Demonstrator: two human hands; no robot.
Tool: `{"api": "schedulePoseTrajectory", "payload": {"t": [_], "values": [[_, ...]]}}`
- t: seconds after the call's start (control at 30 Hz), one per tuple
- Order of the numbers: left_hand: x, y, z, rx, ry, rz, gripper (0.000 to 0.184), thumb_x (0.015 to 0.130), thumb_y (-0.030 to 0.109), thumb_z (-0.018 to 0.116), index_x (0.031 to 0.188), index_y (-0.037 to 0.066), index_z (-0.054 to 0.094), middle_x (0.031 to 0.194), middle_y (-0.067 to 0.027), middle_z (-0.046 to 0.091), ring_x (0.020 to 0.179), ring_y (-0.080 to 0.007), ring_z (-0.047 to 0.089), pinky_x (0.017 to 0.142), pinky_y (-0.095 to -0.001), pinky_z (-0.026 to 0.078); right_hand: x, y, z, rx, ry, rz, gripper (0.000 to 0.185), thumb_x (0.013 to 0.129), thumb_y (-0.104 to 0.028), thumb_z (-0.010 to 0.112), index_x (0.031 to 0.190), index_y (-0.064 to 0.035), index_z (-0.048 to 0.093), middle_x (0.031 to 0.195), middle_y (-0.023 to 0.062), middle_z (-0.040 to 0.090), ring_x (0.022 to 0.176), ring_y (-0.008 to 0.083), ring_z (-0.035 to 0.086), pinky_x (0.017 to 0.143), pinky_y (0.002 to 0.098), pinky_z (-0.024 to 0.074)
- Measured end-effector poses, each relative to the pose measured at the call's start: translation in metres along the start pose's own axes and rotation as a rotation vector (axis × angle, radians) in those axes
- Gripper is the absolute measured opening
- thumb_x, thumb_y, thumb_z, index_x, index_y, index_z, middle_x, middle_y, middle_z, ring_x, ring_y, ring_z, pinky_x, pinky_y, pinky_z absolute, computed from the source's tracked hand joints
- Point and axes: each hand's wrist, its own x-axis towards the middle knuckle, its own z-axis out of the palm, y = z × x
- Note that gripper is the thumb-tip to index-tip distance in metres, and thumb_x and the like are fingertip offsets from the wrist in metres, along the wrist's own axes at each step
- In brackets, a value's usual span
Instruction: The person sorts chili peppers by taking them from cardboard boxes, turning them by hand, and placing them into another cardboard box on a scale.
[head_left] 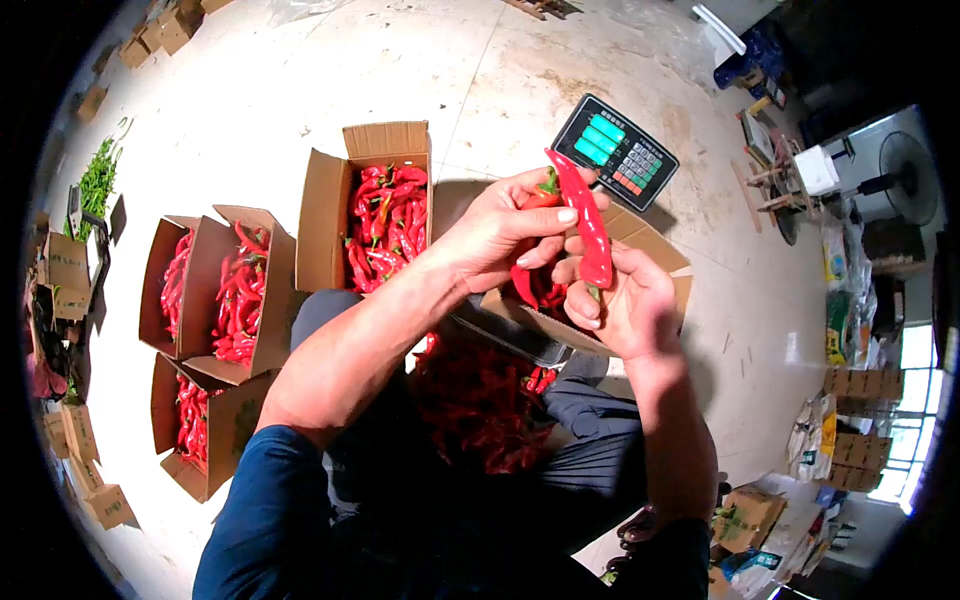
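Note:
A long, glossy red chili pepper (583, 222) is held up in my right hand (632, 297), its stem end pinched between thumb and fingers. My left hand (505, 228) is closed on another red pepper, whose green stem (549, 184) shows above the fingers. The left thumb tip lies against or very near the long pepper; I cannot tell which. Below both hands stands an open cardboard box (652, 246) with red peppers (545, 290) inside, partly hidden by the hands. A dark heap of red peppers (480, 400) lies between my legs.
A scale's keypad display (617, 154) is lit just beyond the hands. Open cartons (322, 215) of red peppers stand on the left, several in all. Green peppers (98, 180) lie at the far left. A fan (905, 178) and stacked boxes (860, 450) are at the right.

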Motion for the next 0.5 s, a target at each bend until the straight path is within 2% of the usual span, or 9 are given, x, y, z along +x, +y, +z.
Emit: {"api": "schedulePoseTrajectory", "payload": {"t": [0.03,0.1,0.17,0.2,0.23,0.27,0.37,0.4,0.5], "values": [[0.001,0.0,0.0,0.015,0.036,-0.003,0.042,0.089,0.006,0.069,0.128,0.004,0.054,0.115,-0.0093,0.067,0.054,-0.0037,0.048,0.045,-0.0163,0.038,0.001,0.001,0.002,-0.078,0.055,-0.017,0.043,0.102,-0.025,0.032,0.117,0.0063,0.056,0.097,0.0198,0.067,0.074,0.0231,0.062,0.066,0.0322,0.047],[0.003,0.0,-0.001,0.061,0.076,0.026,0.033,0.087,0.006,0.071,0.118,0.005,0.058,0.098,-0.0047,0.066,0.052,-0.0033,0.046,0.043,-0.0174,0.034,0.004,0.004,0.011,-0.233,0.166,-0.053,0.044,0.103,-0.027,0.03,0.119,0.006,0.056,0.099,0.0202,0.067,0.075,0.0231,0.063,0.067,0.0321,0.0474],[0.005,0.0,-0.002,0.105,0.115,0.053,0.024,0.086,0.006,0.073,0.107,0.005,0.062,0.08,-0.0002,0.066,0.05,-0.0029,0.044,0.042,-0.0184,0.03,0.004,0.002,0.017,-0.372,0.241,-0.123,0.046,0.105,-0.031,0.031,0.121,0.0049,0.056,0.099,0.0167,0.067,0.079,0.0206,0.063,0.069,0.0313,0.0481],[0.005,0.002,0.005,0.134,0.192,0.037,0.02,0.084,0.005,0.075,0.1,0.006,0.063,0.069,0.0034,0.06,0.047,-0.0032,0.043,0.041,-0.0195,0.028,0.004,0.002,0.015,-0.41,0.281,-0.163,0.046,0.106,-0.032,0.032,0.121,0.0049,0.056,0.098,0.0158,0.067,0.079,0.0198,0.063,0.07,0.031,0.0481],[0.005,0.001,0.005,0.134,0.2,0.033,0.02,0.084,0.005,0.075,0.1,0.006,0.063,0.069,0.0035,0.06,0.047,-0.0031,0.043,0.041,-0.0194,0.028,0.004,0.002,0.012,-0.448,0.32,-0.203,0.046,0.106,-0.032,0.033,0.121,0.0049,0.056,0.098,0.0148,0.067,0.08,0.019,0.063,0.07,0.0307,0.0482],[0.005,0.001,0.005,0.134,0.208,0.027,0.02,0.084,0.005,0.075,0.099,0.007,0.063,0.069,0.0036,0.06,0.047,-0.0031,0.043,0.041,-0.0193,0.028,0.003,0.001,0.007,-0.489,0.291,-0.211,0.038,0.104,-0.028,0.041,0.119,0.0039,0.058,0.097,0.0118,0.067,0.08,0.016,0.062,0.069,0.0281,0.0478],[0.007,-0.003,0.005,0.144,0.236,0.004,0.019,0.083,0.005,0.076,0.097,0.007,0.063,0.068,0.0039,0.06,0.047,-0.0031,0.043,0.041,-0.0192,0.028,0.001,0.001,0.006,-0.649,0.276,-0.185,0.032,0.103,-0.023,0.046,0.116,0.0026,0.06,0.097,0.0102,0.067,0.079,0.0135,0.061,0.068,0.0257,0.0472],[0.008,-0.004,0.006,0.149,0.245,-0.005,0.019,0.083,0.005,0.076,0.096,0.007,0.063,0.067,0.004,0.06,0.047,-0.0031,0.043,0.041,-0.0192,0.029,0.001,0.001,0.007,-0.616,0.273,-0.186,0.029,0.102,-0.021,0.049,0.114,0.002,0.062,0.096,0.009,0.067,0.078,0.0116,0.061,0.067,0.0245,0.0467],[0.008,-0.004,0.006,0.156,0.251,-0.004,0.018,0.083,0.005,0.076,0.095,0.008,0.063,0.067,0.0042,0.06,0.047,-0.0031,0.044,0.042,-0.0191,0.029,0.001,0.001,0.004,-0.646,0.265,-0.199,0.03,0.102,-0.021,0.049,0.114,0.0027,0.061,0.096,0.009,0.067,0.077,0.0115,0.06,0.067,0.0245,0.0464]]}}
